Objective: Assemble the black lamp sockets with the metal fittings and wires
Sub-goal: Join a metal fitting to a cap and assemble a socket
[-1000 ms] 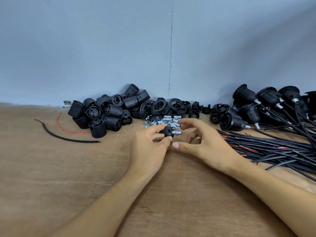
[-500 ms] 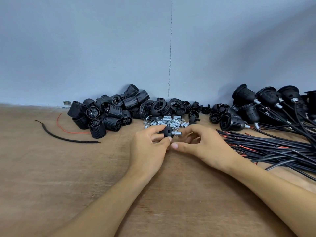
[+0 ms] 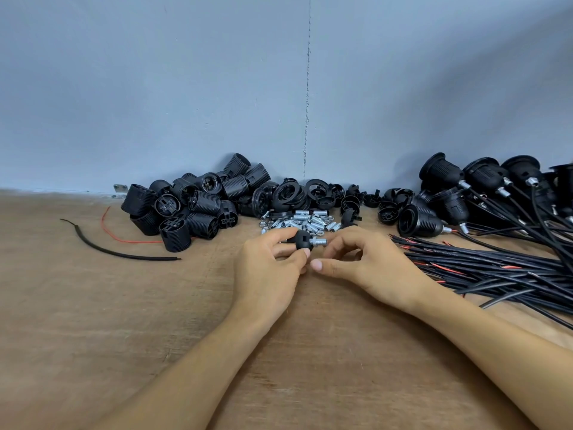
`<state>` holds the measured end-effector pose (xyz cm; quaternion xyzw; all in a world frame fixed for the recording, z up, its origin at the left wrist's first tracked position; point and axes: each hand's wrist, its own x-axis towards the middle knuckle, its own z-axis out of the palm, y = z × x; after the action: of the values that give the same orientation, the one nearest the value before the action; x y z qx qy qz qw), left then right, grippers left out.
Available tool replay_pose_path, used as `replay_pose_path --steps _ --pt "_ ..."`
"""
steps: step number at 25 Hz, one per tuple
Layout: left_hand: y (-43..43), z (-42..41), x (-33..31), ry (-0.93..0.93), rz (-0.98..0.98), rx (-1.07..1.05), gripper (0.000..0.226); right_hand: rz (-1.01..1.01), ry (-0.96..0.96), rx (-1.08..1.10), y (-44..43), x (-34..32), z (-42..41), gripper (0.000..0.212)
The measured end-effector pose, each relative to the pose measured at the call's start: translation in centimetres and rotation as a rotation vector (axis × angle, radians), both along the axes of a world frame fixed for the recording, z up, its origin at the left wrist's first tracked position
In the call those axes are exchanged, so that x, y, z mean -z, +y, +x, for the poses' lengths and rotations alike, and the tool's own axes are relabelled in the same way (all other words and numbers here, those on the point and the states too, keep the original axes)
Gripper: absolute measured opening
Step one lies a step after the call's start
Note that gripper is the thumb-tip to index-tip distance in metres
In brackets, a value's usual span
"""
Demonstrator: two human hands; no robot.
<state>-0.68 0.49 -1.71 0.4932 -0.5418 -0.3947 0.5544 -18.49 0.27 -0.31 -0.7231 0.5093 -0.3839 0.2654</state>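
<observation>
Both bare forearms come in from the bottom edge and converge at centre, wrists held low. Left hand (image 3: 273,265) is back-up, thumb and fingertips pinching a small black socket cap (image 3: 302,238) whose threaded metal fitting (image 3: 319,242) points at the right hand. Right hand (image 3: 369,262) sits just beside it, fingers curled inward, thumb stretched toward the left thumb; can't tell whether its fingertips touch the fitting.

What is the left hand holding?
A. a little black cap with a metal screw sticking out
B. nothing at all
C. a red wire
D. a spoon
A: the left hand pinches a small black cap with a shiny metal screw poking out of its side.
</observation>
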Motion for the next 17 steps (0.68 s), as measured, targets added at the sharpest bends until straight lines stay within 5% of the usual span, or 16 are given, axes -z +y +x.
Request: replay_pose_path --steps 5,17 --pt "0.06 -0.04 0.02 0.009 -0.013 0.008 0.038 -0.025 -0.117 0.05 0.1 -0.21 -0.11 0.022" --pt "0.34 -0.14 -0.25 -0.063 -0.038 0.023 0.04 -0.152 0.028 0.136 0.46 -0.32 0.37 0.005"
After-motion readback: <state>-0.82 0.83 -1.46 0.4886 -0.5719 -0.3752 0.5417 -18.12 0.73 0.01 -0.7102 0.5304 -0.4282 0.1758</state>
